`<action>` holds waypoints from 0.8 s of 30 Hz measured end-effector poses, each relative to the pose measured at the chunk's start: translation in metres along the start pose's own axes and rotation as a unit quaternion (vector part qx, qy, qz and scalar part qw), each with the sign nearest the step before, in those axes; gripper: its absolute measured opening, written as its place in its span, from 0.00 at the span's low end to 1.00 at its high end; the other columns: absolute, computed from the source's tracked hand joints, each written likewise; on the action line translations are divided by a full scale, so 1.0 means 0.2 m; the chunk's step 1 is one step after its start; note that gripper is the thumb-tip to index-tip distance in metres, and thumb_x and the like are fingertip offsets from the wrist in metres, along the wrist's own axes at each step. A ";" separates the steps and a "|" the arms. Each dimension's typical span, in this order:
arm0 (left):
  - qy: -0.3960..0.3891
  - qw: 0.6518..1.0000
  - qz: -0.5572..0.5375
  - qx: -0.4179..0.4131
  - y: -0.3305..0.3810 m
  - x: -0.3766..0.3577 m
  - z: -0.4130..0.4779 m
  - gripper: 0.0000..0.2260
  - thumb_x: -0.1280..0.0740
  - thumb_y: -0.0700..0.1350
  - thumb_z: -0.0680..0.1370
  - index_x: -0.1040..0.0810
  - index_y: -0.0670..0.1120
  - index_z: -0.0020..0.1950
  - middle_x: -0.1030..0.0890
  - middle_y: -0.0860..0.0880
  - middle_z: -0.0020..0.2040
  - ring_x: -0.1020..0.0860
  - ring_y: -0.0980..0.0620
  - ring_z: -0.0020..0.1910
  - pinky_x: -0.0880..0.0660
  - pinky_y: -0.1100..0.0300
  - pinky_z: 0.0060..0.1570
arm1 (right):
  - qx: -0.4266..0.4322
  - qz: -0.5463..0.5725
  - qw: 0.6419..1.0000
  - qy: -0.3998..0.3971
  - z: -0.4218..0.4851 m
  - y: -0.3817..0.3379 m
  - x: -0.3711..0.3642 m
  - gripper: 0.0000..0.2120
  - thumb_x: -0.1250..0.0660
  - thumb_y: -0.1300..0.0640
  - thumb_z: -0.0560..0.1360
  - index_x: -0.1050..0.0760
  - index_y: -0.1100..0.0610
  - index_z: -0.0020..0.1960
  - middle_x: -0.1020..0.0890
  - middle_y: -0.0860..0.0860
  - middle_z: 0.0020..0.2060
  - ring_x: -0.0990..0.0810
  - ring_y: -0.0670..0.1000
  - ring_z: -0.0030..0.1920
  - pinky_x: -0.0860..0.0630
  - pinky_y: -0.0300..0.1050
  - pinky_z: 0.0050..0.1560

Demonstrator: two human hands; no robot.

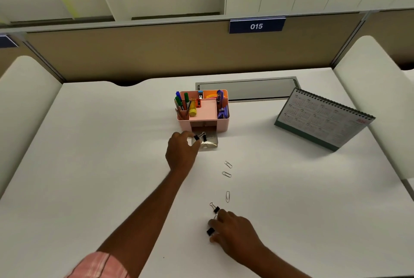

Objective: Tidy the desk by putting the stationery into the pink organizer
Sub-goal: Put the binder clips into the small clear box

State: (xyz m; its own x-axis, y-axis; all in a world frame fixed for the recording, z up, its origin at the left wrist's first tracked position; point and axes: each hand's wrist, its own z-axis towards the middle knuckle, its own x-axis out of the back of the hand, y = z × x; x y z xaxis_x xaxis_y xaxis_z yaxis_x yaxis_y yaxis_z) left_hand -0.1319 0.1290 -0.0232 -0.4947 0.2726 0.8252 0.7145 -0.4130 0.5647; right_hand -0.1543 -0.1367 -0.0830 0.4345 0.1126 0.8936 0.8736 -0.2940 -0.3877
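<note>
Black binder clip (196, 137) is pinched by your left hand (180, 153), fingertips over the clear drawer (210, 144); your right hand (234, 231) curls its fingers round a second clip (210, 231).

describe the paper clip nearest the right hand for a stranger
On the white desk, three silver paper clips trail from the pink organizer toward the right hand. It is the lone paper clip nearest that hand; the other two lie slanted, close together.

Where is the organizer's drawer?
Head view, centre of the desk: the drawer stands pulled out in front of the organizer, with the left hand at its left edge.
</note>
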 end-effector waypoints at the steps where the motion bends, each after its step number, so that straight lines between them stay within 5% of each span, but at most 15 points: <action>1: -0.001 1.000 0.013 0.010 0.01 -0.02 0.03 0.15 0.24 0.57 0.74 0.17 0.52 0.58 0.21 0.47 0.52 0.21 0.49 0.51 0.27 0.60 0.37 | 0.003 -0.018 1.000 -0.001 0.00 -0.01 -0.01 0.11 0.34 0.41 0.74 0.26 0.45 0.53 0.22 0.48 0.50 0.20 0.52 0.43 0.29 0.45 0.30; 6: -0.010 0.997 0.039 0.063 0.01 -0.12 0.12 0.14 0.21 0.56 0.71 0.15 0.50 0.52 0.23 0.46 0.62 0.24 0.46 0.62 0.21 0.51 0.49 | 0.032 -0.071 0.997 0.019 0.02 -0.04 -0.05 0.09 0.28 0.50 0.71 0.28 0.49 0.46 0.23 0.49 0.44 0.23 0.51 0.36 0.38 0.44 0.27; 24: -0.039 0.978 0.174 0.106 0.07 -0.30 0.24 0.21 0.23 0.59 0.72 0.20 0.48 0.57 0.21 0.45 0.59 0.23 0.44 0.60 0.24 0.50 0.52 | 0.026 -0.037 0.999 0.014 -0.03 -0.02 -0.10 0.10 0.37 0.61 0.71 0.29 0.54 0.52 0.27 0.51 0.50 0.27 0.54 0.48 0.29 0.47 0.32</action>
State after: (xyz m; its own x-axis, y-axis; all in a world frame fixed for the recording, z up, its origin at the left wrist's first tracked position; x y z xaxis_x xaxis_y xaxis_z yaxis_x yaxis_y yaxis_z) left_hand -0.0686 0.1478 -0.0632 -0.1702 0.2160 0.9614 0.9235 -0.3053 0.2321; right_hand -0.1677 -0.1441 -0.0987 0.3633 0.1053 0.9257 0.9132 -0.2370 -0.3314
